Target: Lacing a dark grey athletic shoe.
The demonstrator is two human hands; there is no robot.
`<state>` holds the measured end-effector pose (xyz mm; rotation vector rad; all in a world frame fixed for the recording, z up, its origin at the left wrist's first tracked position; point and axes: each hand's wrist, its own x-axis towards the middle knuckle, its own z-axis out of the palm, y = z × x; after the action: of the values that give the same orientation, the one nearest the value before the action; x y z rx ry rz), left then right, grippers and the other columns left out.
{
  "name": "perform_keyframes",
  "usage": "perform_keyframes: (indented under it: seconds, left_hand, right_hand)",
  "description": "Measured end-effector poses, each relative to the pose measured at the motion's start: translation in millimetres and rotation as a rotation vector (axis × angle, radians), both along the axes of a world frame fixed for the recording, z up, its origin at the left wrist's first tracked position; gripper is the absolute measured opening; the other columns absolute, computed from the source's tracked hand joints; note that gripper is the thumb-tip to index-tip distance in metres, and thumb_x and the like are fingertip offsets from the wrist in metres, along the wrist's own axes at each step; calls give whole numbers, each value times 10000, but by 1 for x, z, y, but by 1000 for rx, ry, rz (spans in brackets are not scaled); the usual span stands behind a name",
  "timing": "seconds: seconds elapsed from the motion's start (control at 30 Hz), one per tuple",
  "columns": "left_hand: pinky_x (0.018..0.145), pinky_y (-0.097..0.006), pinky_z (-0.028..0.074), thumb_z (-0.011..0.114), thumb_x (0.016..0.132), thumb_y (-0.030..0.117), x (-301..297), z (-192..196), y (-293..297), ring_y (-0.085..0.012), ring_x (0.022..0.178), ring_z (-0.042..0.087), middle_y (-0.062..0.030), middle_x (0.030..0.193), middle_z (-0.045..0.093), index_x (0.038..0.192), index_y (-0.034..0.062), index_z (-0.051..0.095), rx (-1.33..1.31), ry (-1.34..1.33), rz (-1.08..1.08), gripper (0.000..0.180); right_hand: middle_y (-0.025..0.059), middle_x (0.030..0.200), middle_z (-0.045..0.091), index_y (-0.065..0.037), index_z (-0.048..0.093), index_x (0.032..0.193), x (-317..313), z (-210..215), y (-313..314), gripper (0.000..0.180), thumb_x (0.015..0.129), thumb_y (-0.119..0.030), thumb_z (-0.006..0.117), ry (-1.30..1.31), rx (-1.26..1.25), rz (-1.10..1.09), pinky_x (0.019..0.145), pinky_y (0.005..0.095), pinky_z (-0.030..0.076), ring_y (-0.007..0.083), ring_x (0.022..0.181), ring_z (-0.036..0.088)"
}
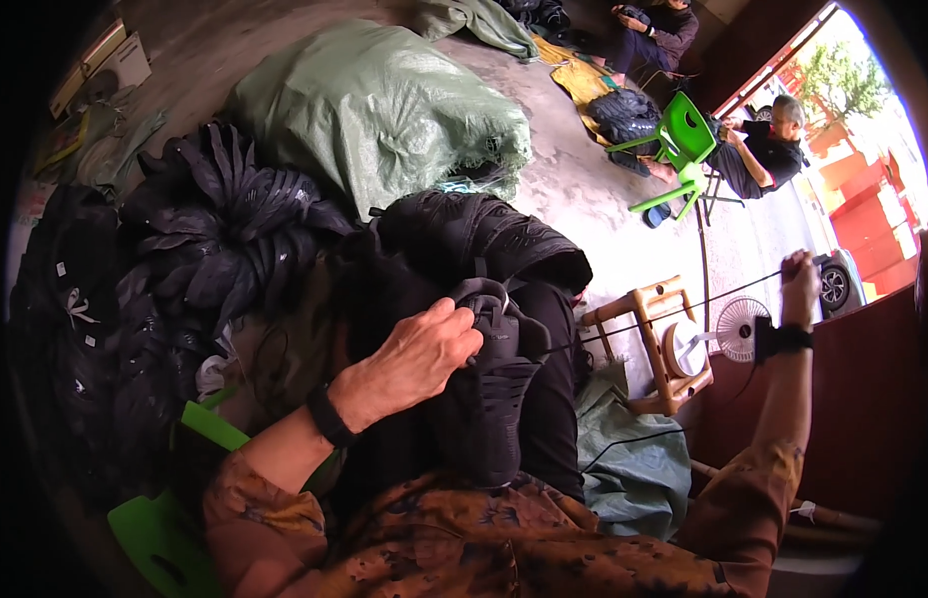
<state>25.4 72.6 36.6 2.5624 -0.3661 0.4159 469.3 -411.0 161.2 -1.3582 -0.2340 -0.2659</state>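
On my lap lies a black shoe upper point(492, 419), its toe end toward me. My left hand point(416, 351) is closed on its collar and tongue, the fingertips partly hidden. A black shoelace point(673, 315) runs taut from the upper's eyelet area out to the right. Raised far to that side, my right hand point(800, 284) is closed on the lace. Beyond the upper, nested black shoe uppers point(464, 234) rest across my knees.
Heaped black shoe uppers point(225, 214) lie at left beside a large pale green woven sack point(374, 110). A bamboo stool point(643, 344) and small white fan point(735, 329) stand at right. Farther off are a green chair point(686, 130) and two seated people, one in black point(768, 154).
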Motion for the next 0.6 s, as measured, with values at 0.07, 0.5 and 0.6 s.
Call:
perform_keyframes:
  seconds: [0.07,0.5,0.6]
  left_hand:
    - [764,-378,481,745,695,32,0,0,10,-267,854,539,-74,869,552,854,67,611,-50,91,-49,212]
    - [818,-294,450,693,870,218,13,3,17,-158,868,571,-17,897,620,898,55,677,-741,545,18,165]
    - [853,-217,419,662,929,179,13,6,18,-45,909,556,28,963,629,1062,47,660,-1391,662,-97,188]
  right_hand:
    - [10,683,471,-88,493,782,-29,-47,33,271,1016,-223,469,89,-97,-58,618,255,413,128,600,438]
    - [59,784,606,-52,542,951,-273,-120,211,104,985,-150,544,611,-191,706,621,270,515,137,648,597]
    - [81,790,633,-19,565,1056,-311,-105,255,159,981,-159,553,651,-231,970,652,267,530,150,666,625]
